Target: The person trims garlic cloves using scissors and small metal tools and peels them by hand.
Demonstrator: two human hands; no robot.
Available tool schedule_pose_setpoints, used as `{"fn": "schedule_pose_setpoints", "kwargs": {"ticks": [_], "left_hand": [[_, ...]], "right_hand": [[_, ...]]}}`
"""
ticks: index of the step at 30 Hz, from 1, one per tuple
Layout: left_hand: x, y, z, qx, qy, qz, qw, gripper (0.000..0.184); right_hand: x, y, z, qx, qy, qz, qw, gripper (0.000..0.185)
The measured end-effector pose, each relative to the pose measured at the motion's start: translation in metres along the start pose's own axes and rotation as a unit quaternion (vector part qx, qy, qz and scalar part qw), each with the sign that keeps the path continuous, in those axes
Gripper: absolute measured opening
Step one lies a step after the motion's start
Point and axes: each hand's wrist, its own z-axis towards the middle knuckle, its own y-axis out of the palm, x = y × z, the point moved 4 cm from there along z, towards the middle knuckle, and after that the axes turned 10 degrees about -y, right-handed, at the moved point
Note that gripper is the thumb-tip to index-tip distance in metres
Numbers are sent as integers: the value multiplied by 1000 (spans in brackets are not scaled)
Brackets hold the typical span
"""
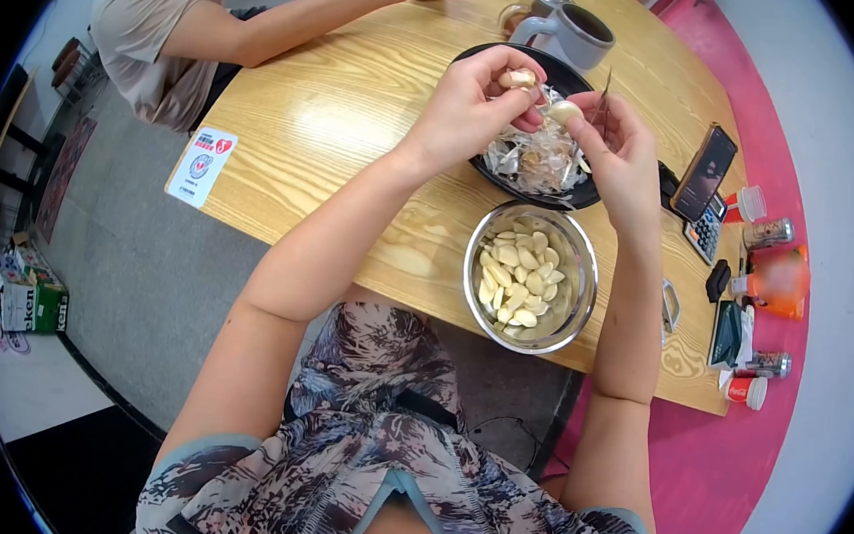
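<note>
Left hand [491, 96] of mine is gripping a garlic piece [519, 78] with brownish skin showing, while my right hand [607, 146] is pinching a pale clove [565, 112] between thumb and finger and also holding a thin, pointed tool [607, 88], perhaps a knife. Both are hanging over a black dish [565, 77], where a heap of papery skins [535, 165] is lying. Just beside it, nearer me, a shiny bowl [566, 308] is holding many bare cloves [522, 274], so I am judging the peeling well along; the piece in my left hand is seemingly needing more, and I am not managing to tell whether unpeeled garlic is hiding among the skins. Farther out on the counter [285, 155], a sticker [202, 167] is showing a red heart and print too small for reading. Near the right edge, a red-and-white cup [738, 390] is bearing what I am reading as "Coca-Cola". Off left, a green box [46, 307] is displaying "ken", probably a longer word's ending.
</note>
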Motion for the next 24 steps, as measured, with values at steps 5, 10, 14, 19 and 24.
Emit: {"fn": "schedule_pose_setpoints", "kwargs": {"ticks": [5,10,14,19,24], "left_hand": [[1,1,0,4,5,4,1000,18],[3,2,-2,-11,-16,-4,1000,17],[3,-2,0,-6,-35,-59,998,17],[9,-4,-1,9,-22,-67,997,18],[14,-7,-1,9,1,-84,996,19]], "right_hand": [[-6,1,-2,-15,-36,-15,999,13],[-4,1,-4,-19,-56,-62,996,13],[-13,4,-5,-27,-64,-120,990,16],[-21,6,-6,-38,-96,-200,974,19],[-17,6,-8,-40,-105,-236,965,20]]}}
